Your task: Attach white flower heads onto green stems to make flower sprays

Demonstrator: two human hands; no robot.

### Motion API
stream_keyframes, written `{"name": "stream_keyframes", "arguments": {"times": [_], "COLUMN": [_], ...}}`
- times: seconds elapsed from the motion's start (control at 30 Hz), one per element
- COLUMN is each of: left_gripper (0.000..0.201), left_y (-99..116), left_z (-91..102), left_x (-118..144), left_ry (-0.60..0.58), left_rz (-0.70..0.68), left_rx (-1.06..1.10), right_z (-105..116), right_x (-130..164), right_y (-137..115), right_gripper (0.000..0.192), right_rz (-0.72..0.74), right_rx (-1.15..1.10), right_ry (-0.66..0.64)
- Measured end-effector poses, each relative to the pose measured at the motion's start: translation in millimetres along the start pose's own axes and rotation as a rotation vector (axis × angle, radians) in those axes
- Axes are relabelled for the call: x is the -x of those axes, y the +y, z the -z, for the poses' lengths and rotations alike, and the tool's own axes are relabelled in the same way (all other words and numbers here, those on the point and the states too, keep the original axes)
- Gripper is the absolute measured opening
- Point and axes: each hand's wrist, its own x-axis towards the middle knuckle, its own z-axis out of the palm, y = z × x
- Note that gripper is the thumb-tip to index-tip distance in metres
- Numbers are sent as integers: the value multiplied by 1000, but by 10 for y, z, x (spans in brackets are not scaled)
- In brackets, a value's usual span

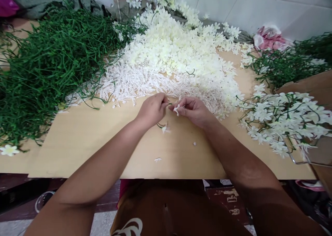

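While both hands are brought together just in front of the white heap, a thin green stem (161, 125) is pinched in the left hand (153, 110), its lower end, tipped with a small white piece, hanging down to the surface (103, 149). A small white blossom (177, 109) is grasped between the fingertips of the right hand (194, 111), held right beside the stem's upper end so that the two parts are lined up (both grips are clenched on their pieces). The loose white flowers (176, 53) are heaped toward the far edge, within easy reach, with a fringe of white stamen pieces (129, 82) along the near side of the heap. Bare green stems (49, 63) are piled at the far left corner. Finished sprays (282, 118) are laid at the right edge. A few stray petals are left near the front edge.
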Motion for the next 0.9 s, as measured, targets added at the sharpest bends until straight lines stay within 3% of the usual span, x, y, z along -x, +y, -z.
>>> {"name": "stream_keyframes", "arguments": {"times": [0.1,0.17,0.33,0.53,0.9], "left_gripper": [10,10,9,13,21], "left_y": [-15,4,67,63,73], "left_z": [33,55,96,89,73], "left_x": [-8,-16,-23,-7,-11], "left_ry": [34,24,-20,-63,-87], "left_rz": [95,136,158,128,158], "left_rx": [264,396,537,613,672], "right_z": [-3,11,18,-24,-80], "right_x": [-50,-51,-20,-55,-44], "right_y": [-4,-19,-1,32,59], "right_gripper": [27,26,34,35,35], "right_rz": [158,178,42,-6,114], "right_rx": [-18,-31,12,10,160], "right_ry": [186,253,204,167,175]}}
